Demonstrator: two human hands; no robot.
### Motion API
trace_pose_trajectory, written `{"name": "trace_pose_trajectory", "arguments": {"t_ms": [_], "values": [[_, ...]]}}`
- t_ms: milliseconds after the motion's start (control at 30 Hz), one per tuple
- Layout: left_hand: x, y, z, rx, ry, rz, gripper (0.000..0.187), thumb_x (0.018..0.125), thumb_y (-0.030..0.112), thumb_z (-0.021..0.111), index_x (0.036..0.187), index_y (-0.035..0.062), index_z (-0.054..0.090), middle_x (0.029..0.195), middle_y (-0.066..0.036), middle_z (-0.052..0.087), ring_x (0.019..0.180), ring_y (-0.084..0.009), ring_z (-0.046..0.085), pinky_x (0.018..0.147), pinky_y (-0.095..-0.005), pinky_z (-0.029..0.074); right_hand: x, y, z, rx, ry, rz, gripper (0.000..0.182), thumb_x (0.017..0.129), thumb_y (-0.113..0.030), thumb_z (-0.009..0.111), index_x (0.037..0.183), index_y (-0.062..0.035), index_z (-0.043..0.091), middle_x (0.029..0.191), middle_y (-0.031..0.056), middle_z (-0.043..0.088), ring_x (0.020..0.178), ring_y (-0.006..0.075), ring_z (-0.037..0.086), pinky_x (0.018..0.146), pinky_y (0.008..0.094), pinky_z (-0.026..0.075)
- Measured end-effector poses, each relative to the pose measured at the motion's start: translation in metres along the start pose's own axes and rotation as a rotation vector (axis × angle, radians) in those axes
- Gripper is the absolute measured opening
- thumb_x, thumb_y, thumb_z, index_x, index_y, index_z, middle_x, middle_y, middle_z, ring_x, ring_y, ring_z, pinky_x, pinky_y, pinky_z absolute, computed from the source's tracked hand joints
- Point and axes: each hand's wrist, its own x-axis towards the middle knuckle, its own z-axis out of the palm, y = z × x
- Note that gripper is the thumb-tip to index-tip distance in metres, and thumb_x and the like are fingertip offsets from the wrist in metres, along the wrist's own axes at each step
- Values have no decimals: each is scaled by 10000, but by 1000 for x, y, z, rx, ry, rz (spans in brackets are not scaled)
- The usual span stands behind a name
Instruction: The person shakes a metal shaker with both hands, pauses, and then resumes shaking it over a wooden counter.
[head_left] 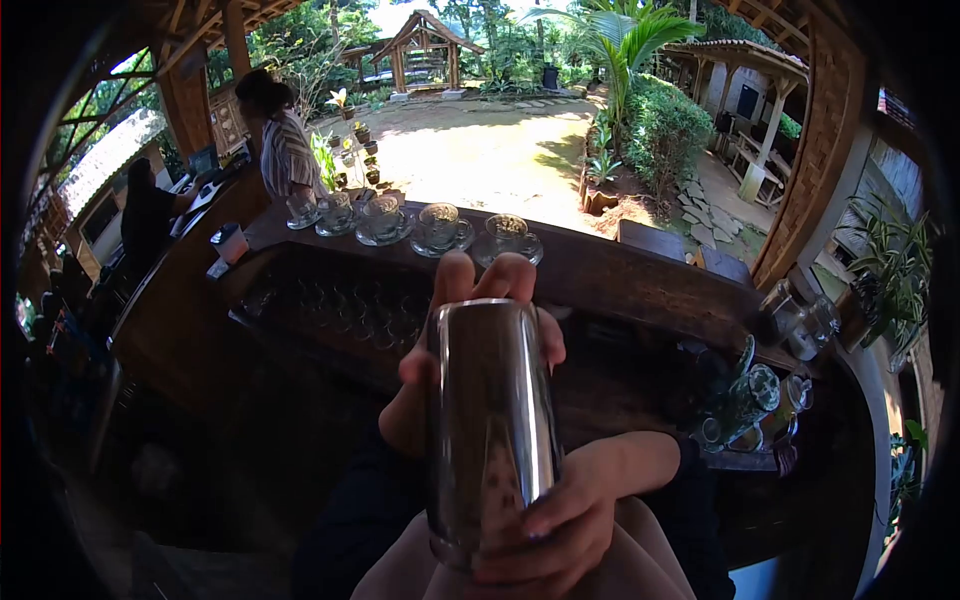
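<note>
A shiny metal canister (490, 400) is held close in front of me, tilted, with its flat end away from me. My left hand (425, 360) is behind and beside it, fingers curled around its far end. My right hand (570, 520) wraps the lower right side near the end closest to me. Beyond the canister, a row of glass cups on saucers stands on the wooden counter; the nearest cup (505, 232) is just past my left fingertips. Whatever the canister contains is hidden.
More glassware (360, 315) sits on a dark shelf below the counter (640, 265). To the right are glass jars (800, 320) and a green patterned pitcher (745, 400). A small box (230, 243) stands at left. One person (285, 140) stands behind the counter; another (145, 210) is farther left.
</note>
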Motion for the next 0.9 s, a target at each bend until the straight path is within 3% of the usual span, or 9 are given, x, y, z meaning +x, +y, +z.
{"name": "trace_pose_trajectory", "arguments": {"t_ms": [200,233,267,367,533,600,733,833,900], "values": [[-98,10,-112,-592,734,-464,426,935,431,450,1183,99,552,1120,-102,618,1067,-253,605,910,-441,514,-67,69,4,42,-102,580,392,739,-263,751,1076,-91,650,1148,128,642,1095,334,609,948,451,447],[-120,-14,-133,220,935,-279,402,941,404,393,1174,126,566,1152,-88,611,1032,-234,614,888,-441,518,-98,79,13,81,55,923,420,725,-242,769,1079,-56,642,1148,150,639,1079,346,611,931,437,463],[-95,-21,-107,21,1644,-387,402,940,387,392,1195,126,560,1175,-86,608,1032,-242,617,869,-432,527,-117,82,16,121,222,1265,449,710,-220,788,1083,-22,633,1148,172,637,1064,359,613,913,424,479],[-64,-25,-84,-174,1448,-373,440,950,433,406,1223,121,552,1201,-122,598,1076,-260,609,865,-452,532,-73,71,-12,-41,137,950,442,696,-186,796,1085,-37,649,1128,156,650,1106,345,608,967,458,455],[28,-36,-34,-87,-116,-65,569,857,347,680,1291,97,411,1385,-219,410,1202,-446,516,966,-585,474,3,21,-30,-235,-14,11,254,810,-133,665,1051,-214,664,1127,-59,656,1129,180,611,1011,497,398],[25,-49,-35,-237,-62,-144,684,795,298,760,1311,129,343,1428,-203,339,1244,-507,455,969,-604,464,0,22,-39,-208,13,-288,261,822,-123,643,1058,-235,660,1131,-99,650,1117,124,612,991,485,408],[-22,-61,-131,-665,475,-633,452,961,363,385,1293,63,455,1209,-174,580,1133,-333,585,939,-475,519,-48,74,-70,-243,-200,422,418,731,-278,758,1097,-113,642,1141,102,637,1055,313,621,873,432,486],[-15,-90,-129,35,1321,-613,464,955,394,373,1209,41,533,1068,-142,640,958,-268,660,813,-417,575,-99,81,-77,-232,-132,905,557,674,-258,836,1132,-41,606,1166,153,612,1059,347,610,881,411,498],[-1,-92,-121,-225,966,-545,462,953,400,382,1197,43,546,1061,-148,643,973,-273,657,823,-417,574,-75,82,-85,-270,-61,870,560,674,-247,810,1148,-37,600,1164,156,614,1051,336,615,879,447,499]]}}
